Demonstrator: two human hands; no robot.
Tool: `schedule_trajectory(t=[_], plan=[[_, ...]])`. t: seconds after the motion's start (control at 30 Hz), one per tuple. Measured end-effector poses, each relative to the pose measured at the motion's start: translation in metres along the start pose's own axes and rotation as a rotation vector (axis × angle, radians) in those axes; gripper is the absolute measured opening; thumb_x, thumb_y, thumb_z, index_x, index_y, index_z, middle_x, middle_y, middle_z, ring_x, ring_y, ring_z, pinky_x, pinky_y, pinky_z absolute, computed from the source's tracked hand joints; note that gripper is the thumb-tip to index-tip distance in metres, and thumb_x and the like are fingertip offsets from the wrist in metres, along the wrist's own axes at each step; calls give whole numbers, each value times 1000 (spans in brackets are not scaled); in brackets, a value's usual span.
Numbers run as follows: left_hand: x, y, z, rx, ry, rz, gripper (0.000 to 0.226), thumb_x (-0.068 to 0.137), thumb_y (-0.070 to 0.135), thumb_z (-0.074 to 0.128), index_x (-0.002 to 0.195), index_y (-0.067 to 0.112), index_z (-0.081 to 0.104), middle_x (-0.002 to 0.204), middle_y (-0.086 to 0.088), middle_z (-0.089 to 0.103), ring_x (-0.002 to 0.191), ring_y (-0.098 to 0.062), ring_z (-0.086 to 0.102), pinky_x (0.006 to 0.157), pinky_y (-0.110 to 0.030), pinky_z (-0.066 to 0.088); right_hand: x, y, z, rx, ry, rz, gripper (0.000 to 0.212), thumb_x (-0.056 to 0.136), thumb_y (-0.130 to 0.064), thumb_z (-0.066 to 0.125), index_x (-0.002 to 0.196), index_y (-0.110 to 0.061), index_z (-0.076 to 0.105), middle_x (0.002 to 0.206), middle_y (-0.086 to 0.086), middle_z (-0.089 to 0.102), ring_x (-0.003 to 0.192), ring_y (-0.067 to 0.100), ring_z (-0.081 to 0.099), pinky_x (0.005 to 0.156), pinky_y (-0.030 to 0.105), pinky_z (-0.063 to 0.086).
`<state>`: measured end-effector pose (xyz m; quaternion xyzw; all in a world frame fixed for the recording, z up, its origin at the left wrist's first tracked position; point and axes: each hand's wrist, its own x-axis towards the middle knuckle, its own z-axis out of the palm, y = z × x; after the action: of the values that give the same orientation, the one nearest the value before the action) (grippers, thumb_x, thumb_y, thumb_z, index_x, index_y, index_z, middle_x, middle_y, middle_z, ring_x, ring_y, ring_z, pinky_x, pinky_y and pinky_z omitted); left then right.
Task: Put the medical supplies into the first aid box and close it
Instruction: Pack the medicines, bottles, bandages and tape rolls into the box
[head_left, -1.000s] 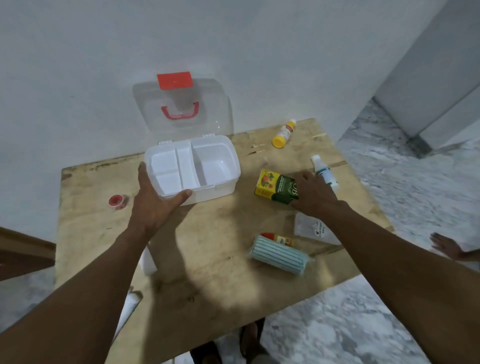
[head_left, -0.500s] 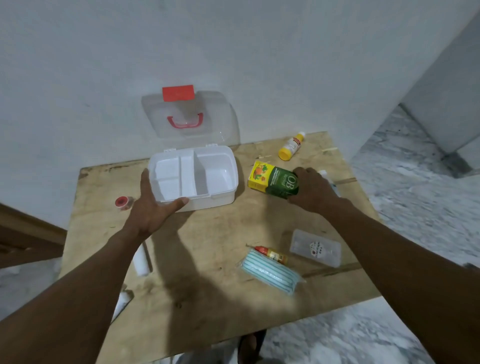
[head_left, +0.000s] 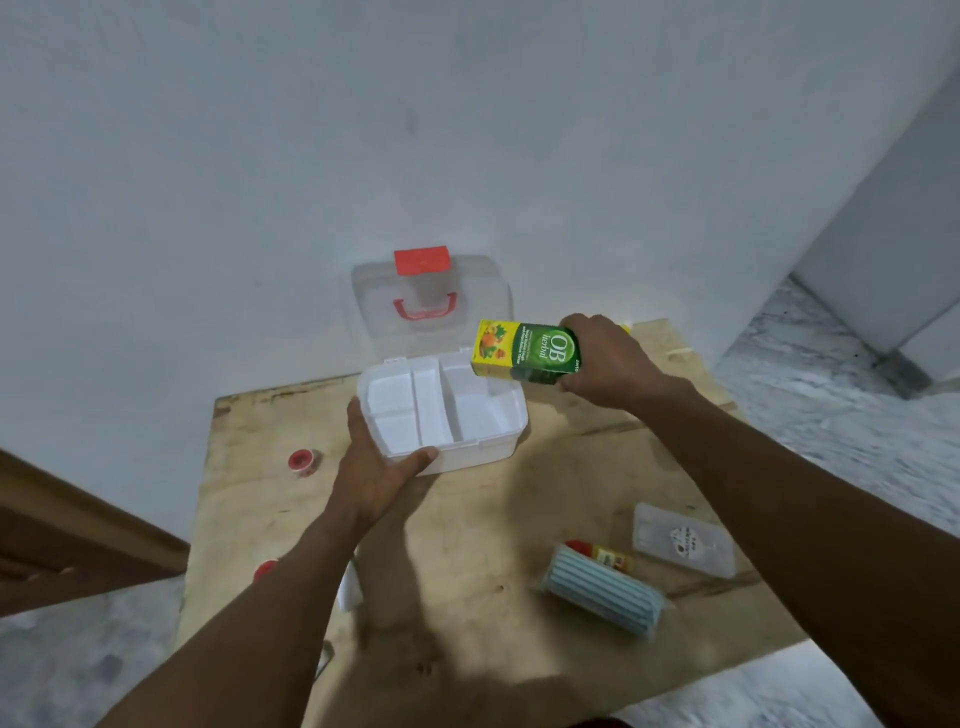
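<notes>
As the right hand (head_left: 605, 361) grips it, the carton (head_left: 524, 351) lies crosswise, yellow end pointing left.

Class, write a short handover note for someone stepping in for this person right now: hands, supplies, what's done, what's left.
Left hand steadies the first aid box at its front left corner. Right hand grips the green and yellow carton above the box's right side. Box looks empty, lid open. On the table: mask pack, small red-capped bottle, clear case, red roll. Done: nothing packed. Left: carton in, the rest in, lid shut.
</notes>
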<state>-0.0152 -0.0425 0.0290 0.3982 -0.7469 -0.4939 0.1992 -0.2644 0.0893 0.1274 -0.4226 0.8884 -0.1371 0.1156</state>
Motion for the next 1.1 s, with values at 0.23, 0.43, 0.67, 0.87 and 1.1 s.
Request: schedule_trajectory(t=[0.23, 0.43, 0.67, 0.87, 1.1], plan=[[9, -10, -3, -28, 33, -25, 115, 63, 32, 91, 149, 18, 15, 131, 5, 45, 125, -22, 48, 95, -29, 40, -8, -34, 15, -124, -33, -16, 56, 75, -12, 76, 121, -5, 44, 114, 16, 54, 103, 36, 58, 80, 38, 47], [17, -12, -3, -94, 30, 23, 110, 59, 26, 93, 142, 20, 21, 128, 8, 43, 113, -3, 49, 93, -21, 47, 9, -51, 31, -246, -89, -38, 59, 77, -12, 77, 126, -6, 46, 122, 18, 42, 96, 40, 62, 83, 40, 51], [16, -11, -2, -129, 9, 69, 97, 63, 25, 89, 135, 36, 25, 117, 30, 49, 103, 17, 52, 71, -5, 48, 30, -65, 66, -234, -102, -90, 59, 81, -10, 75, 131, -4, 45, 126, 23, 41, 100, 45, 62, 82, 39, 50], [17, -13, -2, -148, 11, 67, 101, 62, 30, 90, 140, 31, 26, 126, 16, 52, 115, -4, 55, 83, -23, 56, 50, -69, 97, -177, -189, -116, 61, 83, -12, 74, 135, -8, 42, 130, 20, 46, 110, 34, 58, 75, 29, 41], [19, -11, 1, -166, 30, 81, 103, 63, 31, 91, 142, 27, 26, 128, 12, 51, 118, -10, 55, 88, -29, 56, 66, -68, 126, -85, -258, -95, 55, 77, -23, 78, 125, -8, 55, 118, 14, 64, 107, 31, 62, 88, 37, 50]])
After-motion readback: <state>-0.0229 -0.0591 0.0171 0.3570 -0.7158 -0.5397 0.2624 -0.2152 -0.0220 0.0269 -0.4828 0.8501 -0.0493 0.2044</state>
